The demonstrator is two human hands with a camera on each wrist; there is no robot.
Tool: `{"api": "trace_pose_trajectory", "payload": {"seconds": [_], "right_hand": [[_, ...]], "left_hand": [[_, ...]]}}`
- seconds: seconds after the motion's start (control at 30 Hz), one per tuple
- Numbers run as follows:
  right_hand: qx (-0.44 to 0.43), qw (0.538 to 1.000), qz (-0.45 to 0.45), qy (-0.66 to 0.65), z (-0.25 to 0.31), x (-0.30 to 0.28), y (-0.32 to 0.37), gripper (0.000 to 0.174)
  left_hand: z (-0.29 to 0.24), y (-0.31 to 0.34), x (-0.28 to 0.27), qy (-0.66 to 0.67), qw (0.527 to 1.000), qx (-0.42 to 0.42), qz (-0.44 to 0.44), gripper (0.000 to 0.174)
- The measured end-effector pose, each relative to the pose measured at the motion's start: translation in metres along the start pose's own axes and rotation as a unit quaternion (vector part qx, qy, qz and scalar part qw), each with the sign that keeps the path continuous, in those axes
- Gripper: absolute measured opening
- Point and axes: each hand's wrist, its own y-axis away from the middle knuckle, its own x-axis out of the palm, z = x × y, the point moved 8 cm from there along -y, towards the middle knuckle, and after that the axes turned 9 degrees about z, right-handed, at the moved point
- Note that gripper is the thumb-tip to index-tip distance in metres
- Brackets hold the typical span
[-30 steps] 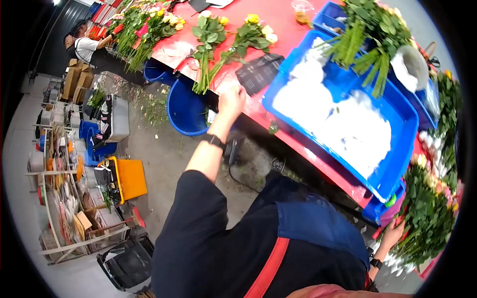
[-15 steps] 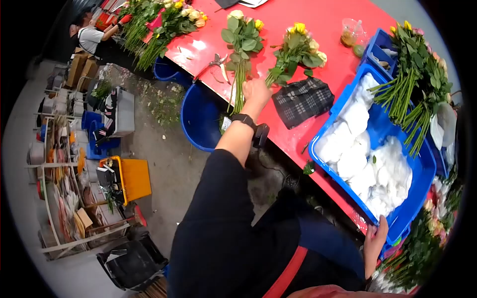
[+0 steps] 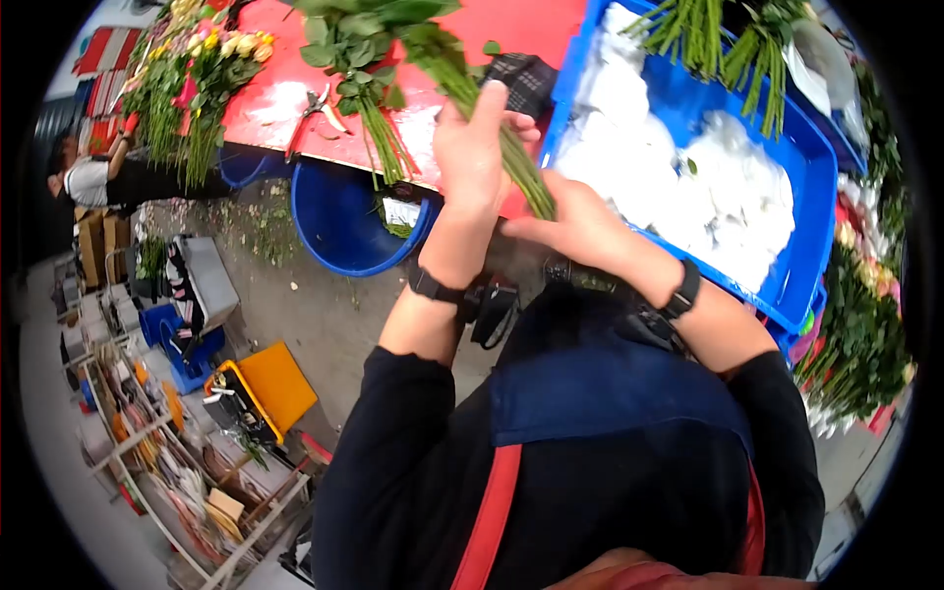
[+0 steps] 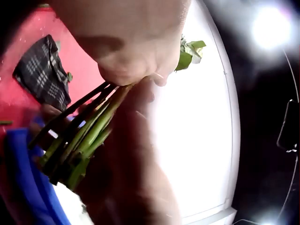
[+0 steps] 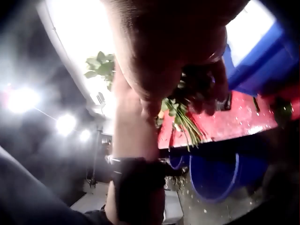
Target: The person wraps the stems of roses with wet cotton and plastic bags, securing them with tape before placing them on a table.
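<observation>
In the head view my left hand (image 3: 472, 152) grips a bunch of green stems (image 3: 526, 172) held over the table's front edge, leaves pointing away and flower heads out of frame. My right hand (image 3: 585, 221) is at the cut ends, thumb extended and fingers partly hidden behind the stems. The left wrist view has the stems (image 4: 93, 126) coming out below my left hand (image 4: 136, 42), with my blurred right hand (image 4: 140, 159) beside them. A second bunch (image 3: 379, 128) lies on the red table, left of my left hand.
Right of my hands stands a blue tray (image 3: 811, 226) with white bundles. Pruning shears (image 3: 320, 108) and a checked dark cloth (image 3: 521, 84) lie on the table. A blue bucket (image 3: 344, 236) is below its edge. Another person (image 3: 88, 182) stands at far left.
My left hand has lifted a bunch off the table. From the tray's near edge, my right hand has come left to the stem ends. The head view has shifted.
</observation>
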Motion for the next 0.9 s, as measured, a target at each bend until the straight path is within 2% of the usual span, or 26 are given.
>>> {"api": "trace_pose_trajectory", "payload": {"seconds": [0.07,0.13,0.17,0.2,0.27,0.3,0.33,0.37,0.4,0.47,0.5,0.53,0.6,0.63,0.67,0.7,0.73,0.77,0.8,0.83,0.87,0.9], "right_hand": [[0.022,0.998,-0.034,-0.056,-0.018,0.007,0.007,0.038],[0.016,0.996,0.035,-0.079,-0.013,-0.004,0.024,0.031],[0.01,0.993,0.07,-0.091,-0.01,-0.01,0.032,0.028],[0.015,0.99,0.106,-0.089,-0.013,-0.012,0.039,0.024],[0.029,0.982,0.169,-0.083,-0.021,-0.019,0.056,0.016],[0.005,0.982,0.187,-0.032,-0.016,-0.024,0.065,0.018],[-0.059,0.98,0.186,0.038,-0.022,-0.02,0.07,0.022],[-0.051,0.976,0.213,0.016,-0.022,-0.019,0.08,0.023],[-0.048,0.97,0.239,-0.006,-0.021,-0.016,0.092,0.023],[-0.168,0.96,0.178,-0.132,-0.012,-0.02,0.113,0.025],[-0.097,0.967,0.23,-0.053,-0.039,-0.009,0.117,0.029],[-0.071,0.969,0.235,-0.037,-0.048,-0.018,0.124,0.03],[-0.023,0.968,0.25,-0.005,-0.061,-0.042,0.14,0.031],[-0.017,0.981,0.189,-0.035,-0.064,-0.068,0.149,0.037],[-0.004,0.989,0.148,-0.017,-0.078,-0.088,0.153,0.032],[-0.013,0.993,0.074,-0.095,-0.088,-0.112,0.161,0.023],[0.009,0.992,0.024,-0.127,-0.109,-0.129,0.161,0.017],[0.072,0.996,-0.013,-0.06,-0.129,-0.145,0.163,0.016],[0.07,0.997,-0.043,0.004,-0.128,-0.156,0.161,0.017],[-0.008,0.995,-0.062,0.077,-0.122,-0.156,0.149,0.014],[-0.087,0.982,-0.082,0.149,-0.117,-0.15,0.136,0.012],[-0.081,0.977,-0.055,0.192,-0.115,-0.138,0.118,0.011]], "left_hand": [[-0.009,0.019,0.008,0.022,0.999,0.024,0.039,0.024],[-0.019,0.038,-0.005,-0.084,0.996,-0.007,0.015,0.024],[-0.036,0.051,-0.01,-0.314,0.949,0.006,0.03,0.022],[-0.049,0.067,-0.01,-0.528,0.848,0.02,0.047,0.02],[-0.069,0.102,0.02,-0.66,0.733,0.129,0.104,0.019],[-0.065,0.114,0.054,-0.702,0.653,0.206,0.195,0.029],[-0.059,0.129,0.093,-0.724,0.562,0.283,0.281,0.04],[-0.046,0.138,0.13,-0.754,0.503,0.246,0.344,0.064],[-0.025,0.143,0.146,-0.756,0.476,0.203,0.402,0.083],[0.033,0.144,0.145,-0.727,0.475,0.075,0.491,0.087],[0.068,0.143,0.127,-0.761,0.378,-0.15,0.506,0.088],[0.088,0.142,0.121,-0.699,0.461,-0.159,0.522,0.072],[0.124,0.145,0.104,-0.648,0.517,-0.221,0.514,0.05],[0.125,0.141,0.111,-0.63,0.554,-0.252,0.482,0.044],[0.125,0.138,0.116,-0.611,0.59,-0.283,0.446,0.039],[0.122,0.133,0.117,-0.59,0.649,-0.272,0.395,0.034],[0.121,0.127,0.11,-0.607,0.669,-0.235,0.358,0.033],[0.121,0.124,0.099,-0.594,0.695,-0.256,0.315,0.032],[0.12,0.12,0.095,-0.578,0.719,-0.275,0.271,0.031],[0.12,0.116,0.086,-0.58,0.731,-0.283,0.222,0.031],[0.12,0.116,0.082,-0.541,0.765,-0.296,0.187,0.029],[0.123,0.117,0.078,-0.499,0.787,-0.32,0.17,0.028]]}}
